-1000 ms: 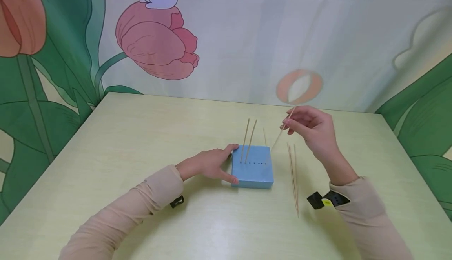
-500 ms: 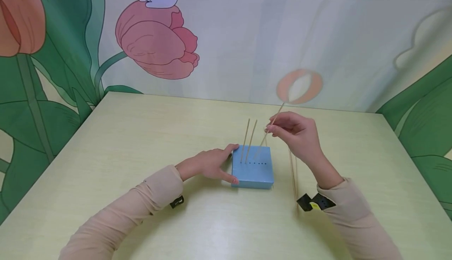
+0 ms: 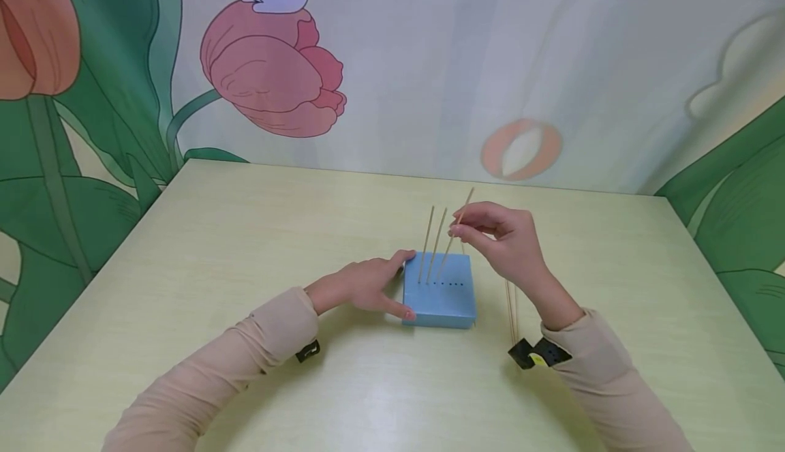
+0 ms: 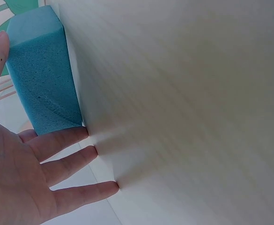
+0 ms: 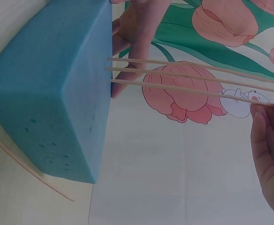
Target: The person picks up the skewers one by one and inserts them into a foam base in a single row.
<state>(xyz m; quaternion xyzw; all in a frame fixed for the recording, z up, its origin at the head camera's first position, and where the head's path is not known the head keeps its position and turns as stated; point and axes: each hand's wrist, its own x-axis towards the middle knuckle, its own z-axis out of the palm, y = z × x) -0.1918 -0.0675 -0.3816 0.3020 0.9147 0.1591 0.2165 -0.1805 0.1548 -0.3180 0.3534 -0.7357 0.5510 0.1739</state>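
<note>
A light-blue foam block [image 3: 441, 307] lies on the table with a row of small holes across its top. Two thin bamboo skewers [image 3: 424, 244] stand in the left end of the row. My left hand [image 3: 362, 285] holds the block's left side, thumb at the front corner and a finger at the back corner; in the left wrist view the other fingers [image 4: 76, 165] reach down to the table. Between thumb and fingertips my right hand [image 3: 509, 244] pinches a third skewer [image 5: 183, 89], tilted, its lower end at the block's top beside the standing two.
Several loose skewers [image 3: 512, 312] lie right of the block, partly hidden under the right wrist. Another skewer [image 3: 463, 246] shows behind the block. A flower-printed curtain [image 3: 405, 84] hangs along the table's back edge.
My right hand has moved left and slightly down with the skewer, bringing its lower end from the block's right side to beside the two standing skewers. The left hand and block have stayed still.
</note>
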